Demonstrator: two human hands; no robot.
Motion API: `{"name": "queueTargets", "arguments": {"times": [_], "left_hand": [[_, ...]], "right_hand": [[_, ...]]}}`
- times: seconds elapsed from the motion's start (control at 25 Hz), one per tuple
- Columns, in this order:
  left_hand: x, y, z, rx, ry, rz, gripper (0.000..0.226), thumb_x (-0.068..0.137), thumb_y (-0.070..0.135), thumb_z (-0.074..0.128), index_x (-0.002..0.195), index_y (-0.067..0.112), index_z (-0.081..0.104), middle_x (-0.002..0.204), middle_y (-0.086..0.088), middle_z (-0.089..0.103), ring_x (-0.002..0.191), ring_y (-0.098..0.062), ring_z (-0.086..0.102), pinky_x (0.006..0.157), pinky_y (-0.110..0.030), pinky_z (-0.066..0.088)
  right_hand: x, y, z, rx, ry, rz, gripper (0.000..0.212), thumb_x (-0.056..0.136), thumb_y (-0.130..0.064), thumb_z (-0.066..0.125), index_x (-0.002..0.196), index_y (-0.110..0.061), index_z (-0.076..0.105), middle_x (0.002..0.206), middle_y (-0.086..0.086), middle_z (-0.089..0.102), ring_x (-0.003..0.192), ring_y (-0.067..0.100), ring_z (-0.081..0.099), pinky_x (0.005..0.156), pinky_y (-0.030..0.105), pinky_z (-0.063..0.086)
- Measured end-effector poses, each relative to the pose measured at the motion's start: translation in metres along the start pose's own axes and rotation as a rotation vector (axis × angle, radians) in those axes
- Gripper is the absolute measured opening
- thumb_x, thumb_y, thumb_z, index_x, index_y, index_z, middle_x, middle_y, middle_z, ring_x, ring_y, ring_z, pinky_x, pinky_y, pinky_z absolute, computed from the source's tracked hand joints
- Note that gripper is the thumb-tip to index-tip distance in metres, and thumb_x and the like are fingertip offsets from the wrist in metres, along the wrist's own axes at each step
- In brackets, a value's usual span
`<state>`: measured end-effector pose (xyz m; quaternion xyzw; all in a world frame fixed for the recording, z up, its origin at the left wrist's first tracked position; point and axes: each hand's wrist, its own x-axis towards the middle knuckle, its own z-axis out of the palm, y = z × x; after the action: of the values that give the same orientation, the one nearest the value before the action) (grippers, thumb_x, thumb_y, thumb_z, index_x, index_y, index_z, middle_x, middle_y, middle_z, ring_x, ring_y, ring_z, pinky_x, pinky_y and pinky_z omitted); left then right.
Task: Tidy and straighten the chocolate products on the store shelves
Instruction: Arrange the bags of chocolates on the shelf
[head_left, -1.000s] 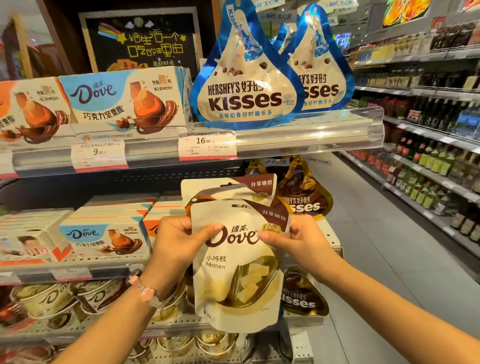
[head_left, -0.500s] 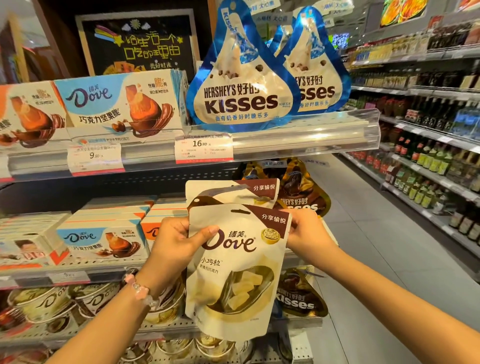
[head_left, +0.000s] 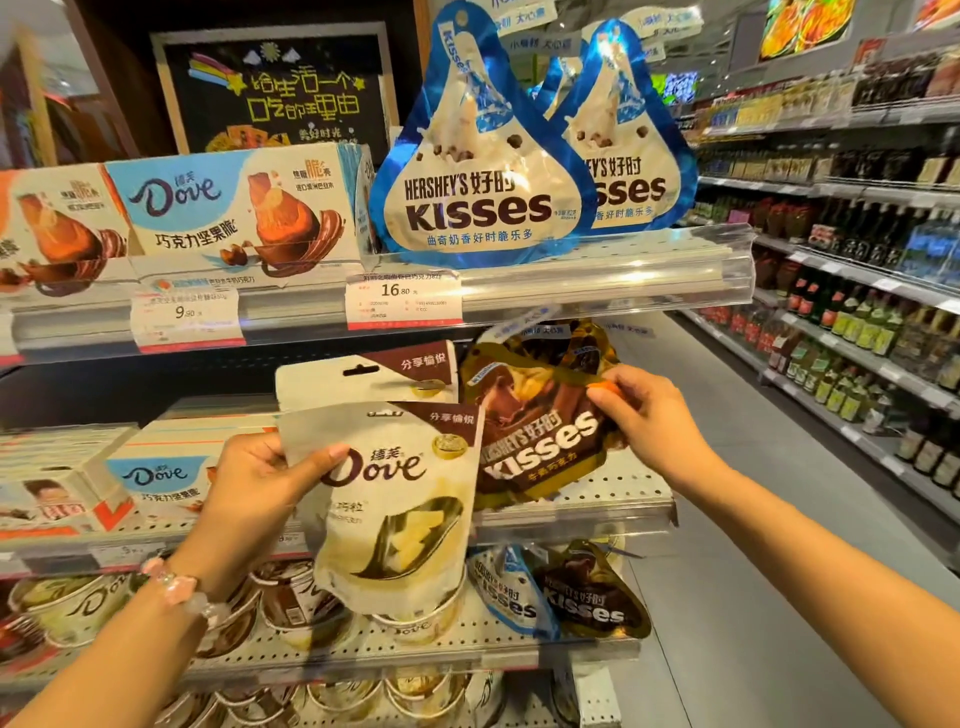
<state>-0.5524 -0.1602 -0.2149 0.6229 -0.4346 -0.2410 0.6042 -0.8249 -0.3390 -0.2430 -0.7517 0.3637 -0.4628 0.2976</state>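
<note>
Cream Dove pouch held off the shelf front by left hand, thumb across its face | right hand pinches tilted brown Kisses bag on middle shelf | advice: stand bag upright, label forward, then reseat pouch before its twin.

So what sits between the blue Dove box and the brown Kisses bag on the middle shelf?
In the head view, a second cream Dove pouch stands there, behind the pouch the left hand holds.

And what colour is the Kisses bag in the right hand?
Brown and gold Kisses bag, pinched by the right hand; head view.
</note>
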Motion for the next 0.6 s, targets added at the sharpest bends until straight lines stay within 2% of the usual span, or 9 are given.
{"name": "queueTargets", "arguments": {"times": [0.12,0.24,0.4,0.52,0.6], "left_hand": [[-0.004,0.002,-0.006,0.004,0.068,-0.003,0.005,0.08,0.002,0.062,0.083,0.003,0.066,0.074,0.0,0.072,0.06,-0.008,0.068,0.045,-0.014,0.049],[-0.007,0.003,-0.007,0.013,0.13,0.0,0.008,0.077,0.0,0.065,0.085,0.002,0.067,0.065,0.007,0.071,0.054,-0.006,0.067,0.042,-0.015,0.049],[-0.012,0.007,-0.007,-0.012,0.156,-0.029,0.019,0.074,-0.001,0.068,0.092,0.005,0.068,0.065,0.004,0.072,0.055,-0.01,0.068,0.042,-0.019,0.05],[-0.015,0.011,-0.006,-0.008,0.152,-0.045,0.015,0.075,0.001,0.067,0.086,0.01,0.068,0.065,0.005,0.071,0.054,-0.007,0.067,0.038,-0.017,0.047],[-0.017,0.011,-0.007,-0.004,0.138,-0.039,0.014,0.075,0.001,0.067,0.085,0.011,0.068,0.069,0.003,0.072,0.056,-0.009,0.068,0.04,-0.017,0.048]], "right_hand": [[0.003,0.022,0.009,0.093,0.037,0.075,0.018,0.092,-0.011,0.052,0.075,-0.013,0.055,0.077,0.012,0.059,0.063,0.015,0.059,0.045,0.018,0.048],[0.002,0.042,0.031,0.155,0.038,0.141,0.013,0.094,-0.01,0.049,0.082,-0.005,0.054,0.079,0.012,0.057,0.067,0.015,0.059,0.046,0.016,0.049],[0.001,0.062,0.051,0.218,0.041,0.213,0.013,0.095,-0.011,0.047,0.088,-0.001,0.053,0.082,0.013,0.053,0.071,0.016,0.058,0.051,0.019,0.053],[0.0,0.078,0.047,0.097,0.021,0.25,0.012,0.092,-0.016,0.053,0.082,-0.009,0.057,0.078,0.003,0.058,0.074,0.019,0.06,0.057,0.028,0.055],[0.0,0.087,0.041,-0.059,0.004,0.243,0.008,0.088,-0.019,0.06,0.083,-0.012,0.061,0.08,0.0,0.06,0.073,0.013,0.057,0.066,0.031,0.047]]}}
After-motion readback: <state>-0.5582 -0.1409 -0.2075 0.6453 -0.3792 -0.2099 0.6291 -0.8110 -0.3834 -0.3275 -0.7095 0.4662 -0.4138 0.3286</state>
